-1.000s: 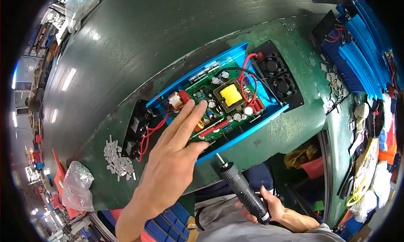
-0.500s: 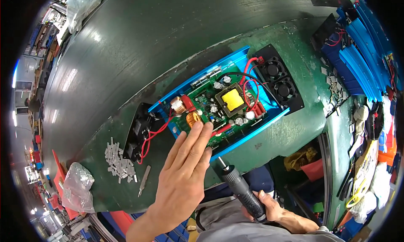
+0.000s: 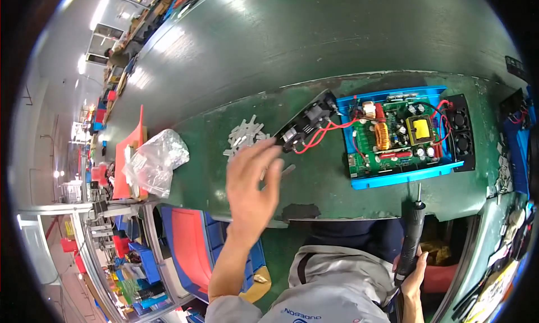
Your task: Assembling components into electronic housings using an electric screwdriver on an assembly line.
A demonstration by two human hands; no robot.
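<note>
My left hand (image 3: 250,194) hovers over the bench with its fingers loosely apart and nothing seen in them. Its fingertips are close to a pile of small grey strips (image 3: 247,133) and the lower end of a black end panel (image 3: 306,122). Red wires run from that panel to a green circuit board (image 3: 365,140) inside a blue metal housing (image 3: 404,176). A black panel with two fans (image 3: 462,126) is at the housing's right end. Upright in my right hand (image 3: 414,275) is a black electric screwdriver (image 3: 412,233), its bit just below the housing's near edge.
A small thin tool (image 3: 288,170) lies beside my left hand. Farther left are a clear plastic bag (image 3: 157,160) and a red sheet (image 3: 128,163). Below the bench edge stands a blue bin (image 3: 216,239). More grey pieces (image 3: 503,168) and blue metal parts (image 3: 522,154) line the right side.
My view has swung left, so the bench contents appear farther right. My left hand has left the circuit board and is now by the grey strips. The screwdriver stays in my right hand, more upright.
</note>
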